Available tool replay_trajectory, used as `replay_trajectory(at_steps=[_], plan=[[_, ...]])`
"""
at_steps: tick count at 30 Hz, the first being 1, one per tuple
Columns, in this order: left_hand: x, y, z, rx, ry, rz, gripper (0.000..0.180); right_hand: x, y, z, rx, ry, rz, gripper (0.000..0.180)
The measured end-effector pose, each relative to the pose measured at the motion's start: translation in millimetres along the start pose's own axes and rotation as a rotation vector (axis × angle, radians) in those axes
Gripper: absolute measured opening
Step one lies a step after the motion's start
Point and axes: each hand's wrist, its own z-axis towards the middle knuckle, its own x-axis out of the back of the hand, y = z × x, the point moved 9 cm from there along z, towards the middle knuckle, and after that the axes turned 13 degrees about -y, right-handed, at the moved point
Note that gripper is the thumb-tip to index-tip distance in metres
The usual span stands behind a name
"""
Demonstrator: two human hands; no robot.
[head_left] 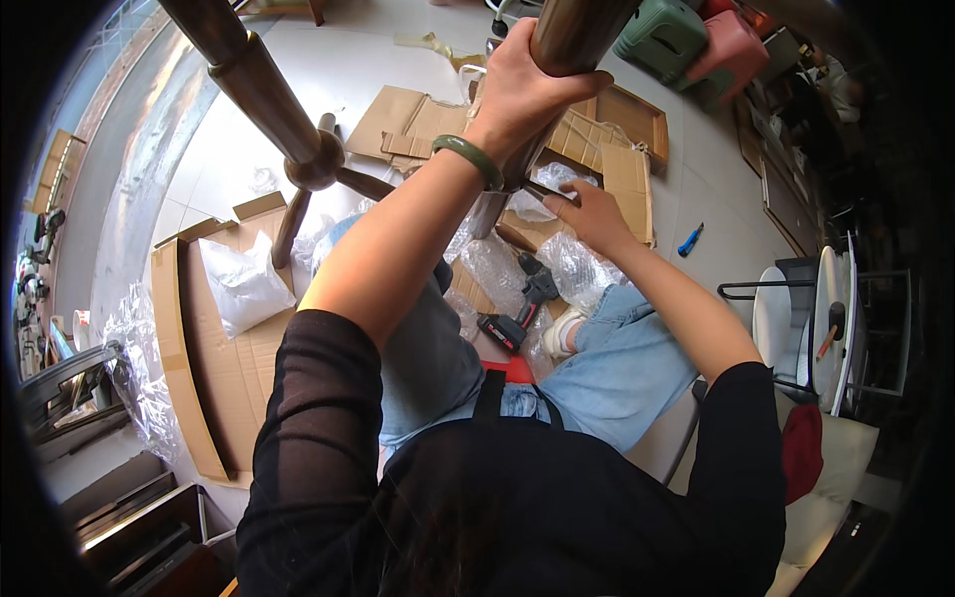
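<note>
My left hand (517, 95), a green bangle at its wrist, is wrapped round a thick dark brown wooden post (577, 40) at the top of the view. Lower on this post, my right hand (592, 214) pinches a thin dark rod (537, 189) against its side; the rod's kind and far end cannot be made out. To the left stands a second turned wooden post (259, 95), with a round joint and splayed legs below. A black and red cordless drill (522, 306) lies on the floor between my legs, apart from both hands.
Flattened cardboard (393, 119) and bubble wrap (492, 269) lie around the posts. An open carton (244, 373) with a white packet (244, 284) is at left. A blue utility knife (690, 240) lies at right. Green (667, 40) and pink stools (724, 60) stand at the far right.
</note>
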Motion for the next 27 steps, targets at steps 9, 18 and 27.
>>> replay_trajectory(at_steps=[9,18,27], plan=[[-2.3,12.0,-1.9,-0.045,-0.009,0.005,0.057,-20.2,-1.9,15.6,0.094,-0.289,0.176,0.038],[-3.4,18.4,-6.0,-0.045,0.048,0.103,0.06,-1.9,-28.7,-9.4,0.24,0.065,-0.387,0.042],[-4.1,10.1,-1.8,-0.034,0.024,0.015,0.063,-28.7,15.9,7.6,-0.287,-0.497,0.645,0.035]])
